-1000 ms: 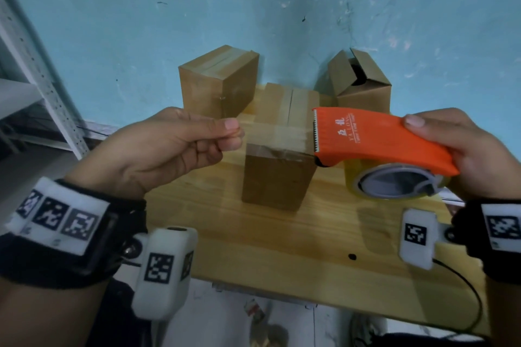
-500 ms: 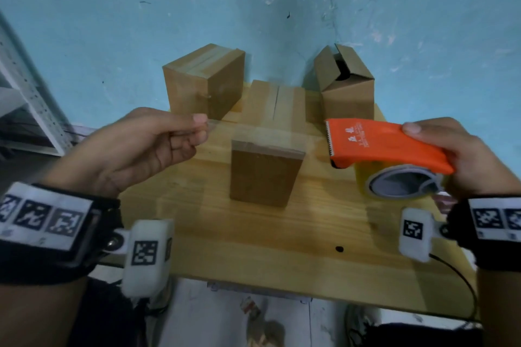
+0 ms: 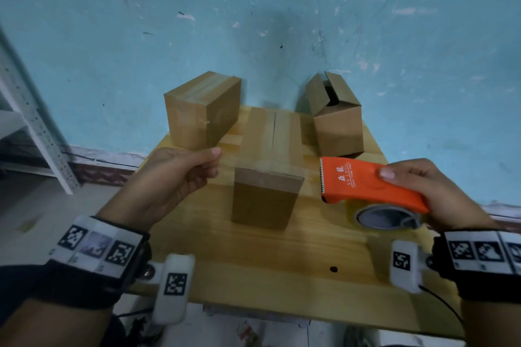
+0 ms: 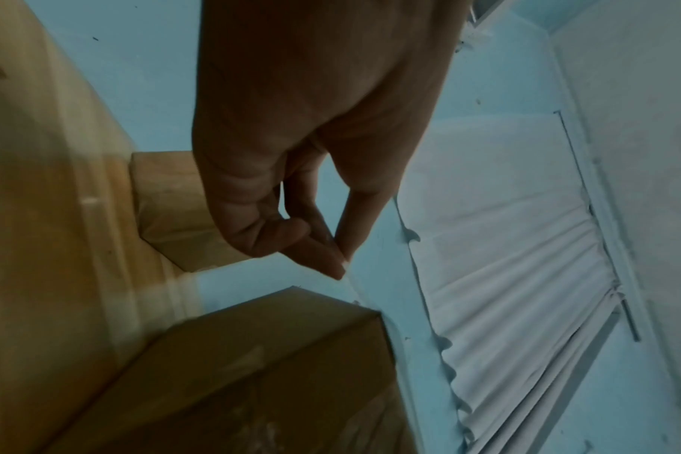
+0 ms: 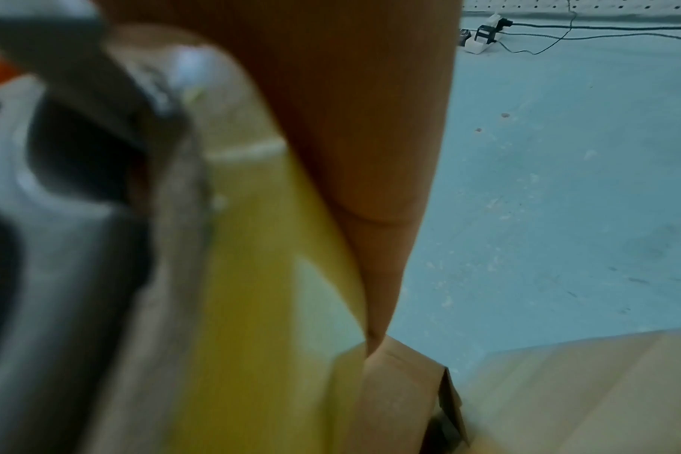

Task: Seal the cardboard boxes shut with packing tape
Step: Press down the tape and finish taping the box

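Three cardboard boxes stand on the wooden table (image 3: pixel 282 262). The middle box (image 3: pixel 270 149) has its flaps closed along a centre seam. My right hand (image 3: pixel 417 186) grips an orange tape dispenser (image 3: pixel 363 186) with a yellowish tape roll (image 3: pixel 386 217), just right of that box, its toothed edge facing the box. My left hand (image 3: pixel 215 158) hovers left of the box, thumb and forefinger pinched together (image 4: pixel 340 264) on the end of a faint clear tape strip that spans the box's near end. The right wrist view shows only the blurred roll (image 5: pixel 253 276) and my palm.
A closed, taped box (image 3: pixel 203 110) stands at the back left. An open box (image 3: pixel 335 118) with raised flaps is at the back right, close behind the dispenser. A blue wall rises behind the table. A white metal shelf upright (image 3: pixel 33 132) stands at the left.
My hands have drawn apart: the left moved left and the dispenser moved right, away from the middle box's corner. Both now sit lower, close to the box top.
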A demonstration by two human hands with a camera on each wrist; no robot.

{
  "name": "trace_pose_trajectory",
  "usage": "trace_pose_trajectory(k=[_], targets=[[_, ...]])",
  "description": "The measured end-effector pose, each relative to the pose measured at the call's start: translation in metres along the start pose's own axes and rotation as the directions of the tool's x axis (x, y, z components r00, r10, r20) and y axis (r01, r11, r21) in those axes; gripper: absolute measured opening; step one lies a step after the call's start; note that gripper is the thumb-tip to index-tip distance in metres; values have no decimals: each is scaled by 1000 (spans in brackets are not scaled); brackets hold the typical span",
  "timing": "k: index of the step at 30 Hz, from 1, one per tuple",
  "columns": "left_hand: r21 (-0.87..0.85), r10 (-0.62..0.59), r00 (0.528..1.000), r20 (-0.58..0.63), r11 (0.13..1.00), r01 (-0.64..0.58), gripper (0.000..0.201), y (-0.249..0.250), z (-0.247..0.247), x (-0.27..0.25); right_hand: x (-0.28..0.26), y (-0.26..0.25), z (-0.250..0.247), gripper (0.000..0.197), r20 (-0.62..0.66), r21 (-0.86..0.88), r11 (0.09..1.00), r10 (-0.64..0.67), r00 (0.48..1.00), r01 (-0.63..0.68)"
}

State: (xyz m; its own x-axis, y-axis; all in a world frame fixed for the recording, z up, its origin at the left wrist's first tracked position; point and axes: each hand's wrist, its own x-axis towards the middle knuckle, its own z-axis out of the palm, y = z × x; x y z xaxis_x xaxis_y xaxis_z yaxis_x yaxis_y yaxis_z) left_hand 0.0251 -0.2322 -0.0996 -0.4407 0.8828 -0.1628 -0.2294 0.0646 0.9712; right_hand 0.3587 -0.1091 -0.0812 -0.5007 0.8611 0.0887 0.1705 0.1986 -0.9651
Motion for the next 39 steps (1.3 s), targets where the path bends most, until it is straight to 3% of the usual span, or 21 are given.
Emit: trace_pose_trajectory(k=[2, 5, 8, 12, 16, 19, 20, 21, 23, 25, 26, 28, 31, 33, 36, 39], targets=[[53, -52, 998, 31, 997, 50, 15, -6, 0, 2, 0, 1, 4, 22, 38, -3, 1000, 23, 999, -22], [73, -117, 989, 93, 991, 111, 20, -14, 3, 0, 2, 5, 8, 49, 99, -14, 999, 42, 994, -41], [59, -145, 984, 109, 989, 139, 35, -16, 6, -1, 5, 6, 12, 43, 126, 0, 999, 45, 991, -45], [238, -68, 996, 51, 970, 54, 34, -23, 13, -5, 8, 10, 15, 67, 176, -40, 998, 56, 983, -50], [515, 122, 992, 21, 850, -116, 32, -24, 20, -7, 10, 13, 15, 71, 166, -47, 998, 42, 985, -34], [727, 93, 990, 106, 672, -141, 20, -31, 13, -6, 10, 15, 15, 72, 155, -38, 999, 37, 987, -31], [750, 63, 991, 116, 648, -129, 18, -33, 12, -5, 9, 15, 14, 72, 156, -35, 999, 42, 987, -37], [749, 55, 992, 116, 651, -124, 23, -33, 10, -5, 9, 15, 14, 72, 158, -36, 999, 46, 986, -41], [750, 124, 982, 141, 634, -188, 60, -26, 7, -4, 9, 14, 14, 74, 162, -44, 998, 53, 985, -47], [760, 190, 944, 269, 560, -329, 101, -13, 4, -7, 9, 15, 14, 76, 160, -51, 998, 56, 986, -48], [754, 220, 907, 360, 504, -422, 110, -7, 4, -12, 9, 15, 16, 75, 161, -54, 998, 53, 986, -45], [720, 300, 805, 511, 362, -592, 104, 0, 10, -20, 10, 15, 21, 65, 173, -54, 997, 56, 983, -47], [676, 413, 679, 607, 181, -714, 75, -2, 30, -22, 10, 11, 34, 43, 188, -63, 997, 54, 981, -43], [683, 414, 680, 605, 170, -711, 73, -8, 41, -19, 11, 11, 40, 42, 217, -83, 995, 64, 974, -47], [663, 474, 695, 541, 268, -699, 69, -15, 40, -11, 13, 16, 39, 54, 272, -127, 986, 136, 953, -105], [649, 479, 695, 537, 292, -703, 68, -16, 37, -5, 13, 19, 33, 64, 282, -120, 976, 210, 936, -182]])
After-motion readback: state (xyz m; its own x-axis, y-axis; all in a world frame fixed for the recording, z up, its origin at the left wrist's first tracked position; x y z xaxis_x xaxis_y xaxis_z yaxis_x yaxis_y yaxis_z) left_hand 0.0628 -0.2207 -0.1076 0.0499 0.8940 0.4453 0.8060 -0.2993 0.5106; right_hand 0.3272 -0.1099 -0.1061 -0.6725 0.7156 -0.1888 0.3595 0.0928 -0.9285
